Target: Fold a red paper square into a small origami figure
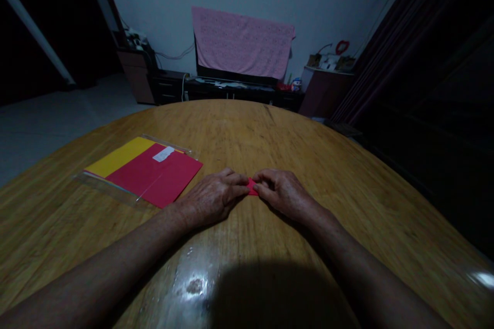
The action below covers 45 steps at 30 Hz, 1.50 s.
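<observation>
A small piece of folded red paper [252, 188] lies on the wooden table between my two hands, mostly covered by the fingers. My left hand [219, 193] rests on the tabletop with its fingers together and their tips pressing the paper's left side. From the other side, my right hand [283, 193] pinches the paper between thumb and curled fingers. Left of my left hand is a stack of coloured paper [154, 175], red and yellow on top, partly inside a clear plastic sleeve with a white label [163, 154].
The round wooden table [239, 133] has a curved far edge. Beyond it, a pink cloth [243, 43] drapes over a flat screen on a low black cabinet [170, 85]. A side cabinet [326, 90] and a dark curtain [380, 46] stand at the right.
</observation>
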### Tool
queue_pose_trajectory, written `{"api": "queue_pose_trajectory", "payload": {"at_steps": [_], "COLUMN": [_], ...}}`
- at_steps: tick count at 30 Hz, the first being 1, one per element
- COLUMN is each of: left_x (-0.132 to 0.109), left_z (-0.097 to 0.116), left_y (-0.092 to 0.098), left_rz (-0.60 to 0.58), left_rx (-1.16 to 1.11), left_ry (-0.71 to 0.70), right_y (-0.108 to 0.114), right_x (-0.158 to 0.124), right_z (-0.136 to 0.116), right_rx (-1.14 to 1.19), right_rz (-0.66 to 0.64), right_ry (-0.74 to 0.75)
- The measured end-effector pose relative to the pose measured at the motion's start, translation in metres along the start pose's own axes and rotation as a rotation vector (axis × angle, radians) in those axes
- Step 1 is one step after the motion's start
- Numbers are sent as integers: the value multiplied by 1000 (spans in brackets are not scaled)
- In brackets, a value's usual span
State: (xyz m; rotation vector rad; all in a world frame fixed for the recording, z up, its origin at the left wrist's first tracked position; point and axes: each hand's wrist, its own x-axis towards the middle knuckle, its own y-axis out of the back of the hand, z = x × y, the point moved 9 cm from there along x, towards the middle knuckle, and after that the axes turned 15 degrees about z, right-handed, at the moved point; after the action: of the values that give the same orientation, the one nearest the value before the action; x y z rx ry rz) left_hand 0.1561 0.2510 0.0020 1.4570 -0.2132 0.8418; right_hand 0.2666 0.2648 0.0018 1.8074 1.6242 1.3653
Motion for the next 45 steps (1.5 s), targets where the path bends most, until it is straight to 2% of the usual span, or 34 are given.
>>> {"api": "queue_pose_trajectory", "payload": {"at_steps": [6,14,21,27,30,34,41,45], "left_x": [0,1,2,3,4,4,3,4], "left_z": [1,2,2,1,2,3,1,1], "left_y": [1,-1,0,1,2,4,0,0], "left_rz": [2,-57,-20,-4,1,14,-18,-17], "left_rx": [1,20,9,21,36,26,15,20], "left_ry": [2,18,-8,-6,-12,-13,15,11], "right_y": [1,0,15,7,4,4,4,4], "right_x": [1,1,6,-6,-9,-9,-7,-5], "right_z": [-1,3,30,44,38,29,30,25], "right_rx": [-15,20,256,274,266,230,150,76], "right_rz": [7,3,127,-131,-234,-276,-201,-185], "right_ry": [4,-18,-225,-378,-339,-261,-279,-188]}}
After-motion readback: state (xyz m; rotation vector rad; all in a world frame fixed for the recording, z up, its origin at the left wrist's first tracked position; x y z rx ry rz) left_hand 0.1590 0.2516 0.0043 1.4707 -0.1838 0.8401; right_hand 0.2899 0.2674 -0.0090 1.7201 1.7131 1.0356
